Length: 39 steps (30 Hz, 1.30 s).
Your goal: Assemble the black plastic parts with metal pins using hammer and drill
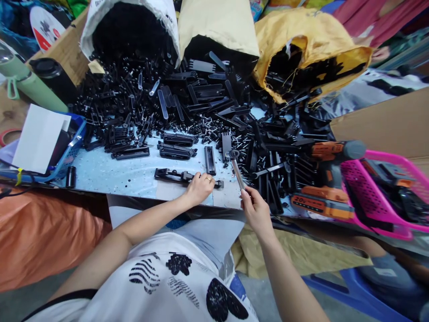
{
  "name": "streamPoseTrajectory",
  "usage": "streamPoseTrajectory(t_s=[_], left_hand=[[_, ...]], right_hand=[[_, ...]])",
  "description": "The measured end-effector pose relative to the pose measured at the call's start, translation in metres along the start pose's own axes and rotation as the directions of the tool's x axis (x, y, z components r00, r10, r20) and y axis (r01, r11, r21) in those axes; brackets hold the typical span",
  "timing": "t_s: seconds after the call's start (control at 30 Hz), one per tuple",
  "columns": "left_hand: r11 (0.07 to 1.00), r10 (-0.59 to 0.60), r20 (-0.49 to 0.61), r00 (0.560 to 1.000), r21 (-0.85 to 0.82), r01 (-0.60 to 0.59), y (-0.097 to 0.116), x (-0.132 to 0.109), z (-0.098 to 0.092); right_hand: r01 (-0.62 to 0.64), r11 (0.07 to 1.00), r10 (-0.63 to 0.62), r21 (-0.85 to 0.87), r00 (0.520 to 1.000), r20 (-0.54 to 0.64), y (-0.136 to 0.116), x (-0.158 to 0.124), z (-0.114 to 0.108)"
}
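My left hand [199, 187] is closed on a long black plastic part [170, 175] that lies flat near the front edge of the pale blue table [110, 172]. My right hand [254, 208] pinches the lower end of a slim metal tool [236, 169], which slants up to a round head just above the black part's right end. Several more assembled black parts [177, 151] lie in a row just beyond.
A big heap of black plastic pieces [161, 94] spills from white, tan and yellow sacks at the back. An orange cordless drill [325, 179] lies at the right beside a pink basket [378, 192]. A blue tray [72, 147] and a green bottle [28, 82] sit at the left.
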<state>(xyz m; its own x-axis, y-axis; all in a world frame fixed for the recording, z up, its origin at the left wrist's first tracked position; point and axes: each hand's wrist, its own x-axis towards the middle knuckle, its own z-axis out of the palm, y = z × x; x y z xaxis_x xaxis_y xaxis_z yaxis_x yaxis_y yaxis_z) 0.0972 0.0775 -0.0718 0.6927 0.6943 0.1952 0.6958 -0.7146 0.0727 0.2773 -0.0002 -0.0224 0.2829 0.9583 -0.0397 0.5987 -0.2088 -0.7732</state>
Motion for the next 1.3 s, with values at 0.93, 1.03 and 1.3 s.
streamPoseTrajectory(t_s=[0.93, 1.03, 1.3], left_hand=[[0.982, 0.064, 0.044, 0.997, -0.181, -0.055, 0.018, -0.011, 0.016], [0.973, 0.091, 0.025, 0.996, -0.215, -0.083, 0.011, -0.014, -0.003], [0.885, -0.442, -0.026, 0.897, -0.174, 0.431, -0.065, -0.069, -0.077]], right_hand=[[0.239, 0.903, -0.112, -0.357, 0.934, 0.339, -0.026, -0.030, 0.052], [0.213, 0.864, -0.102, -0.456, 0.961, 0.256, -0.007, -0.007, 0.038], [0.507, 0.628, -0.521, -0.590, 0.838, 0.165, -0.001, 0.038, 0.023]])
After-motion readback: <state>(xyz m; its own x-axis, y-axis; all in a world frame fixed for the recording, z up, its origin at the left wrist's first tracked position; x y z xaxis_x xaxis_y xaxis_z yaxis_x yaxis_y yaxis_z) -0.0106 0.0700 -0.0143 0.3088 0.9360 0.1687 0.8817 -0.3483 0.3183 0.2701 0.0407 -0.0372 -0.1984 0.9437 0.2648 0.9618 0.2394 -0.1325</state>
